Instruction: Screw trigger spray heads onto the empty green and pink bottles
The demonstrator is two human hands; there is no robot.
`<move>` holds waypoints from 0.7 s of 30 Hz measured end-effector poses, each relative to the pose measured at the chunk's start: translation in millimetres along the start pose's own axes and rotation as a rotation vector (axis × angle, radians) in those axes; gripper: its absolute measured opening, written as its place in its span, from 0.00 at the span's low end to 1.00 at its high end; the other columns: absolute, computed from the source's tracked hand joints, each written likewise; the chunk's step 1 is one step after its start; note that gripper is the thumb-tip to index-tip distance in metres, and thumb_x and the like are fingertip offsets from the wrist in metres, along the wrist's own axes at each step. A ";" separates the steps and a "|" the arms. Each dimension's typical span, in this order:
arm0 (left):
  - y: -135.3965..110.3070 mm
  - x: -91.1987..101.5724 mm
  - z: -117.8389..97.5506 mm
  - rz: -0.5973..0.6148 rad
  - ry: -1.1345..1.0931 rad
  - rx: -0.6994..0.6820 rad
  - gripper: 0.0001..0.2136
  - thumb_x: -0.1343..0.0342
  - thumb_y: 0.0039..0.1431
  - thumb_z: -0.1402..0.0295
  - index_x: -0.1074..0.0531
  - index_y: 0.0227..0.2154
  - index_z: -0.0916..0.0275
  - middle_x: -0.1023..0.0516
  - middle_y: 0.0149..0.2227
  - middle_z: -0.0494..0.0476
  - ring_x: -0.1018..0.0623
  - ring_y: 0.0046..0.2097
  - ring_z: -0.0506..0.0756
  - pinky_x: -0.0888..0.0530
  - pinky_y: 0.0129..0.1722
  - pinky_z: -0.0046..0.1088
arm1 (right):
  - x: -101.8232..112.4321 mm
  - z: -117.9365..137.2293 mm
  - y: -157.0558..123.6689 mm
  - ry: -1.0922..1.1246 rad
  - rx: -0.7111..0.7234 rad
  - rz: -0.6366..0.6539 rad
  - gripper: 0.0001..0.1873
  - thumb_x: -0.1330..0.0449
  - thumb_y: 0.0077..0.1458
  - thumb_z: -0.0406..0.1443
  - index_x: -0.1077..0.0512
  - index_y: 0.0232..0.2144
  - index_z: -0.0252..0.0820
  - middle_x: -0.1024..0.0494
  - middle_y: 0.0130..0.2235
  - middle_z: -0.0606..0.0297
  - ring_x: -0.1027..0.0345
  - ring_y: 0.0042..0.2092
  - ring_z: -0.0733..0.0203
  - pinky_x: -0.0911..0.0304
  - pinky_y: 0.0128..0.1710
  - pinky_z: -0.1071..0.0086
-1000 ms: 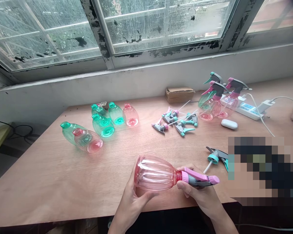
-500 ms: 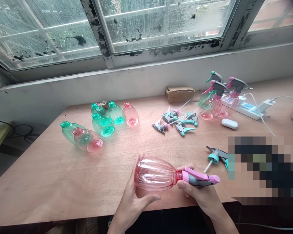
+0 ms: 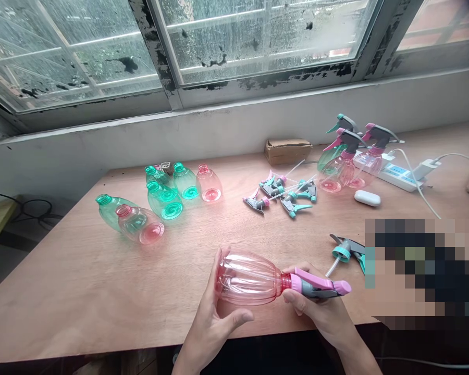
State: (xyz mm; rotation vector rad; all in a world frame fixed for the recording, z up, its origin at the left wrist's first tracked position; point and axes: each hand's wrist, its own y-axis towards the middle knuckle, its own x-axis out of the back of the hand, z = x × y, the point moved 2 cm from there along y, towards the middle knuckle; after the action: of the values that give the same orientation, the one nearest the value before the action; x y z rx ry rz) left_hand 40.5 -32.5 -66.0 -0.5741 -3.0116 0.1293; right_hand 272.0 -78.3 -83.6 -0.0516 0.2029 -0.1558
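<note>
Left hand [image 3: 213,317] cups the base and right hand [image 3: 322,312] grips the pink-and-grey trigger head [image 3: 316,285] of a clear pink ribbed plastic spray bottle [image 3: 250,278], held sideways at lower centre over the worktop [image 3: 82,291], seemingly light, thin-walled and slick, best gripped at belly and neck.

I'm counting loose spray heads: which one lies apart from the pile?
The teal-collared head, which lies alone just beyond the right hand. The rest form the pile mid-table.

Pink bottle [image 3: 247,278], pink-and-grey sprayer [image 3: 316,285], tan table [image 3: 82,291].
</note>
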 end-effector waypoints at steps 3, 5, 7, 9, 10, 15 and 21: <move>0.7 -0.2 -1.0 0.003 -0.023 -0.009 0.45 0.31 0.60 0.58 0.49 0.74 0.45 0.51 0.78 0.56 0.51 0.77 0.69 0.51 0.75 0.50 | 0.1 2.0 -0.1 -0.053 0.011 -0.002 0.16 0.25 0.55 0.47 0.19 0.38 0.44 0.30 0.27 0.71 0.43 0.26 0.62 0.44 0.29 0.65; 1.3 0.0 -0.9 -0.014 -0.012 -0.008 0.43 0.31 0.61 0.60 0.48 0.74 0.44 0.50 0.78 0.55 0.51 0.77 0.68 0.50 0.75 0.50 | 0.3 1.4 -0.2 -0.046 -0.002 -0.008 0.16 0.25 0.55 0.48 0.20 0.38 0.45 0.29 0.27 0.71 0.42 0.26 0.62 0.44 0.28 0.66; 1.6 0.5 0.3 -0.022 0.001 -0.018 0.43 0.32 0.61 0.61 0.49 0.74 0.41 0.50 0.78 0.52 0.50 0.77 0.67 0.49 0.75 0.49 | 0.2 -0.3 -0.3 -0.014 -0.024 -0.007 0.17 0.26 0.55 0.49 0.21 0.37 0.45 0.29 0.27 0.70 0.42 0.26 0.61 0.44 0.27 0.66; 1.2 1.1 2.2 -0.018 0.007 -0.030 0.43 0.32 0.62 0.62 0.50 0.74 0.39 0.50 0.78 0.50 0.49 0.77 0.66 0.46 0.75 0.48 | -0.1 -1.4 -0.4 0.010 -0.034 -0.004 0.17 0.26 0.56 0.49 0.22 0.37 0.45 0.29 0.27 0.70 0.42 0.26 0.61 0.44 0.26 0.67; 0.8 1.4 3.0 -0.015 0.011 -0.034 0.44 0.31 0.61 0.62 0.51 0.74 0.38 0.51 0.78 0.50 0.49 0.77 0.66 0.46 0.75 0.48 | -0.3 -1.2 -0.3 0.011 -0.028 -0.007 0.17 0.26 0.56 0.49 0.22 0.37 0.45 0.29 0.27 0.70 0.42 0.26 0.62 0.44 0.26 0.67; 0.1 -0.9 -1.1 -0.022 -0.013 -0.020 0.46 0.30 0.59 0.58 0.51 0.74 0.43 0.50 0.78 0.54 0.51 0.77 0.68 0.50 0.75 0.50 | -1.9 4.6 0.2 -0.066 0.022 -0.017 0.16 0.25 0.55 0.48 0.19 0.37 0.44 0.26 0.28 0.70 0.41 0.26 0.62 0.43 0.28 0.66; 0.6 -5.9 -9.8 -0.081 -0.030 0.028 0.44 0.30 0.59 0.58 0.47 0.74 0.43 0.47 0.77 0.53 0.44 0.76 0.68 0.44 0.74 0.48 | -1.5 6.5 0.1 -0.092 0.023 -0.045 0.18 0.25 0.54 0.49 0.20 0.39 0.46 0.31 0.24 0.72 0.39 0.25 0.60 0.41 0.29 0.65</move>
State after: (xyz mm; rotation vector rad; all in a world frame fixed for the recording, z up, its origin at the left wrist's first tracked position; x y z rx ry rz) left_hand 47.0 -33.5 -56.7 -0.4512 -3.0513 0.1761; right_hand 271.9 -77.7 -76.9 -0.0406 0.1083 -0.1999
